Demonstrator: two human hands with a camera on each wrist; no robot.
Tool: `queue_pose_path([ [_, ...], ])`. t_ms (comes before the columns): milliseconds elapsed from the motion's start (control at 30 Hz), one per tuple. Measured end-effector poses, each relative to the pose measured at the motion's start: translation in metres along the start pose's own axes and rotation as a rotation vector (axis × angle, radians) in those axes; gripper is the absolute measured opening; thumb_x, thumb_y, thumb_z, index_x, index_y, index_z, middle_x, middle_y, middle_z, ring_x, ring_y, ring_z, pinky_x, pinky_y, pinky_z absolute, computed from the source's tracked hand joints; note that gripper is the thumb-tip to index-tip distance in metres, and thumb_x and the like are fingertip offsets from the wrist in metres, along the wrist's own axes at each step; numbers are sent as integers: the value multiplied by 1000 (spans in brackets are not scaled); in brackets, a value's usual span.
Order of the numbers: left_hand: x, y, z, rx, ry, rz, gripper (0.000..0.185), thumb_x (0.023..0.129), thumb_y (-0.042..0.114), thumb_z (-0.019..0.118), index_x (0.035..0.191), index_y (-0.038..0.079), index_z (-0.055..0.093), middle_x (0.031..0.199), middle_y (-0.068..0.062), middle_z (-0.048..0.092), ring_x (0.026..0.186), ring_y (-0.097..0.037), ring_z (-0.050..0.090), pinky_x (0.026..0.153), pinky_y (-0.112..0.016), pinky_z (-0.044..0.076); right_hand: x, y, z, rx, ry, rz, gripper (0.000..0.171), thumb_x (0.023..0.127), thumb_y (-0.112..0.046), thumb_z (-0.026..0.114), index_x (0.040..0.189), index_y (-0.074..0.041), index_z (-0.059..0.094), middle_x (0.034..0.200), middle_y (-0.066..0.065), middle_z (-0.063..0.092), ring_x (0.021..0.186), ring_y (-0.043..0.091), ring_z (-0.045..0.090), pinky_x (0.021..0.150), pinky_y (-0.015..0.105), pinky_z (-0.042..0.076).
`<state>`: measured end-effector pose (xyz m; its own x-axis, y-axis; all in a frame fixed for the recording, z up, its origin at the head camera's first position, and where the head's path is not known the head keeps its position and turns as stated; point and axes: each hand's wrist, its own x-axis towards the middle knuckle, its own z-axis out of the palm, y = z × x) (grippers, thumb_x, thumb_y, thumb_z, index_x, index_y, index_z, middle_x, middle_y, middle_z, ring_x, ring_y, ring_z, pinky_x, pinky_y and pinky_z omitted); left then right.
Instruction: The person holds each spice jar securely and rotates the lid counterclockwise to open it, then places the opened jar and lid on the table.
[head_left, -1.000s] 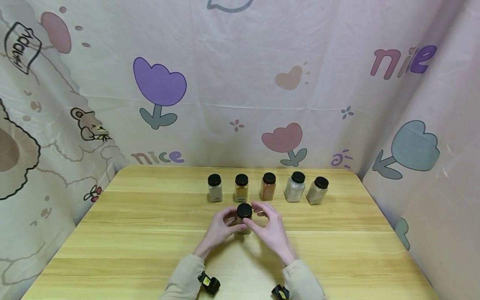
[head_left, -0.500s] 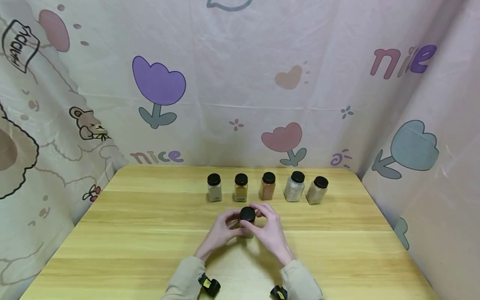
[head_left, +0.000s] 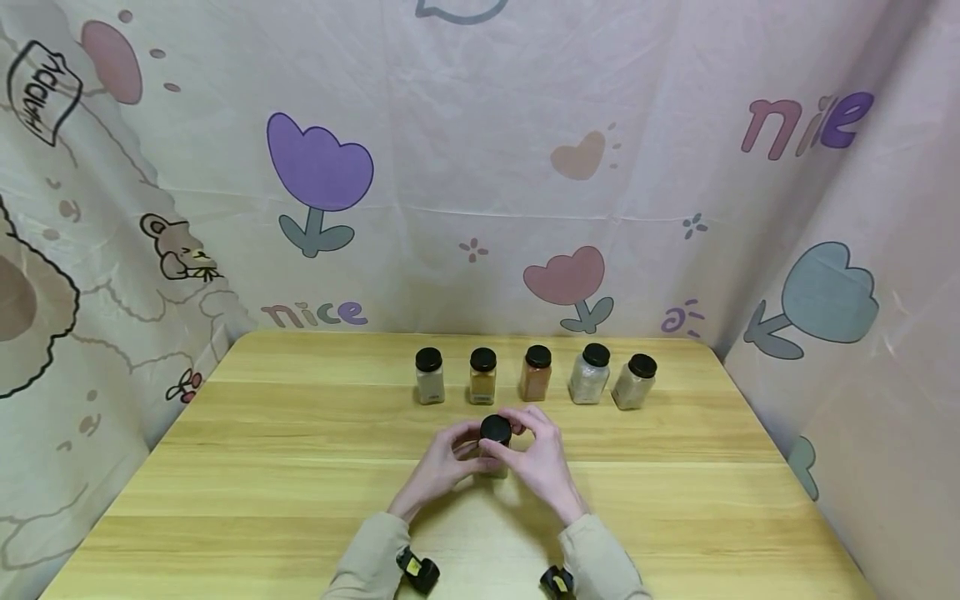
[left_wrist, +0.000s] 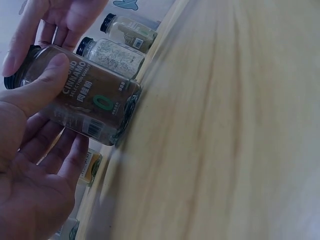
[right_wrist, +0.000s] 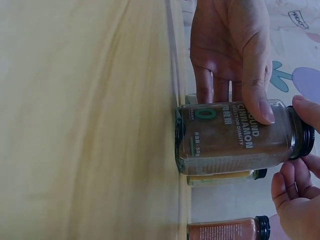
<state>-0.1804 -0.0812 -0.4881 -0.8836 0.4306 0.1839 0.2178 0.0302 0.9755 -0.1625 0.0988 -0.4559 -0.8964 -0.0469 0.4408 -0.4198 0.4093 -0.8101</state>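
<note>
A clear glass jar of ground cinnamon (right_wrist: pixel 225 137) with a black lid (head_left: pixel 495 428) stands upright on the table in front of the person. Its label reads "cinnamon" in both wrist views. My left hand (head_left: pixel 441 468) grips the jar's body from the left, with the thumb (left_wrist: pixel 56 67) across the label and the fingers behind. From the right, my right hand (head_left: pixel 540 457) pinches the lid between its thumb (right_wrist: pixel 306 111) and curled fingers. The far side of the jar is hidden.
Behind the hands stands a row of black-lidded jars: a pale one (head_left: pixel 431 385), a yellow one (head_left: pixel 482 385), an orange-brown one (head_left: pixel 536 383), a whitish one (head_left: pixel 588 383) and a beige one (head_left: pixel 633 390). A patterned curtain (head_left: pixel 450 167) hangs behind the wooden table (head_left: pixel 262 467).
The cinnamon jar has shifted slightly toward the person and to the right. My right thumb and fingers have come in closer around the lid. The jars in the row have stayed put.
</note>
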Motion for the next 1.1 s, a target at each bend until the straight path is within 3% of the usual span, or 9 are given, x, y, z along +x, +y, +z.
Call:
queue_pose_path([
  [367, 1, -1, -1, 8, -30, -1, 50, 86, 7, 78, 131, -3, 58, 134, -24, 62, 129, -35, 58, 114, -30, 47, 1, 4, 0, 19, -13, -47, 37, 72, -16, 91, 106, -11, 77, 83, -1, 59, 82, 18, 55, 77, 28, 47],
  [700, 2, -2, -2, 23, -34, -3, 50, 87, 8, 78, 131, -4, 58, 133, -25, 61, 130, -39, 57, 114, -30, 46, 2, 8, -2, 30, -36, -80, 37, 74, -16, 90, 108, -11, 76, 84, 3, 61, 83, 20, 56, 77, 27, 49],
  [1100, 2, -5, -3, 27, -29, -29, 50, 86, 9, 79, 131, -2, 59, 132, -22, 63, 129, -36, 59, 114, -33, 47, 3, 8, -8, 91, -128, -72, 40, 78, -12, 86, 116, -5, 73, 96, 7, 66, 91, 17, 57, 85, 24, 51],
])
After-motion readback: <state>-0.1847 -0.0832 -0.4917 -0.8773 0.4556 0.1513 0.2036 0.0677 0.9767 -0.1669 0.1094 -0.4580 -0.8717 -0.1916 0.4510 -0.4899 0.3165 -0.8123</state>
